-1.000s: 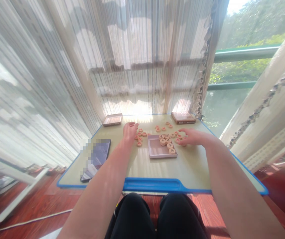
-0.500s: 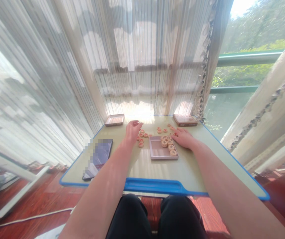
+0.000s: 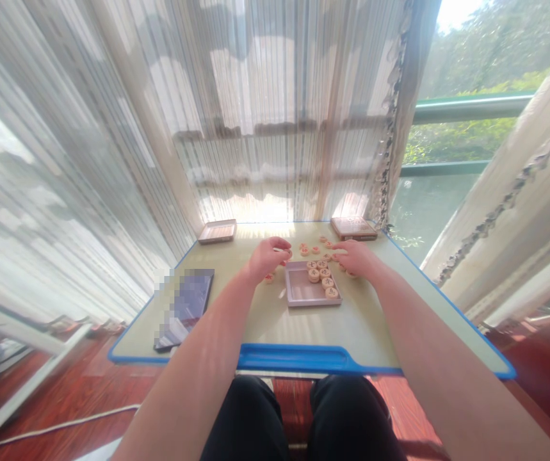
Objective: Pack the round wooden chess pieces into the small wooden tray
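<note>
Round wooden Chinese chess pieces lie about both hands. My left hand [image 3: 269, 258], fingers curved and apart, hovers over pieces left of a shallow tray [image 3: 298, 302]; it partly hides them. One red-marked piece [image 3: 269, 278] shows below it. Right of the tray, my right hand [image 3: 355, 257] is open, its fingers stretched toward a red-marked piece [image 3: 328, 244] at their tips. More pieces are partly under its palm. Several dark-marked pieces [image 3: 314, 275] fill the tray's right side, some seemingly stacked. Behind the tray lie loose red-marked pieces [image 3: 304, 251].
A blue-edged table [image 3: 275, 326] carries everything. A tablet-like dark device [image 3: 191, 298] lies at the left. An open shallow box part [image 3: 218, 232] sits at the back left, and a flat brown box [image 3: 354, 228] at the back right. Sheer curtains [image 3: 275, 160] hang behind the table.
My left hand has moved right and slightly nearer, covering pieces that showed before. My right hand's fingers now stretch further apart, and pieces show beneath it. The view has shifted slightly.
</note>
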`<state>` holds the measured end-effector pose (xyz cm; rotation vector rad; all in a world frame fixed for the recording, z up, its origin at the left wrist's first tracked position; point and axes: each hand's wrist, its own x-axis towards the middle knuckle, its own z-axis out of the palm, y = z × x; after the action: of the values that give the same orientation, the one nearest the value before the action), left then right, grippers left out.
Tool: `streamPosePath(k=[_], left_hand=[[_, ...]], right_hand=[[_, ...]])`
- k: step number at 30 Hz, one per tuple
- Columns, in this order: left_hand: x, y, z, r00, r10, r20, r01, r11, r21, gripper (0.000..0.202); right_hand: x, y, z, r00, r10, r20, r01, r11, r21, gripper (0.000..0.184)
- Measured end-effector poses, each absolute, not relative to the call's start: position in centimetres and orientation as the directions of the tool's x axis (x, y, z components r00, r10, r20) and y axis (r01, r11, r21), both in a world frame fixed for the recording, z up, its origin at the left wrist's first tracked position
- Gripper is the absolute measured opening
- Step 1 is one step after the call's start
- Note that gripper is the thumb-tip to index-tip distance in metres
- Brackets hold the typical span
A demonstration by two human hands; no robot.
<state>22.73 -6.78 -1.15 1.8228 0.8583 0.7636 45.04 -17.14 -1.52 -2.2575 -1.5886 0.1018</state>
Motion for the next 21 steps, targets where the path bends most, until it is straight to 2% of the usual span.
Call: streamPosePath(k=[4,8,11,21], left_hand=[[22.8,-7.4,-0.8,0.658,0.746,0.103,0.33,-0.408,0.851,0.025],[22.9,-7.7,-0.8,0.702,0.694,0.163,0.405,-0.576,0.71,0.022],[23.1,-7.6,-1.2,0.721,0.667,0.187,0.426,-0.641,0.639,0.023],[23.6,-6.2,-2.1,0.694,0.683,0.229,0.464,-0.667,0.584,0.025]], right_hand=[[44.8,-17.7,-0.9,0.293,0.949,0.12,0.904,-0.234,-0.358,0.032],[44.6,-18.1,-0.7,0.218,0.973,0.077,0.93,-0.182,-0.319,0.034],[44.5,-18.2,-0.8,0.209,0.977,0.035,0.929,-0.188,-0.318,0.038],[43.7,-17.6,-1.0,0.193,0.981,0.031,0.957,-0.181,-0.226,0.041]])
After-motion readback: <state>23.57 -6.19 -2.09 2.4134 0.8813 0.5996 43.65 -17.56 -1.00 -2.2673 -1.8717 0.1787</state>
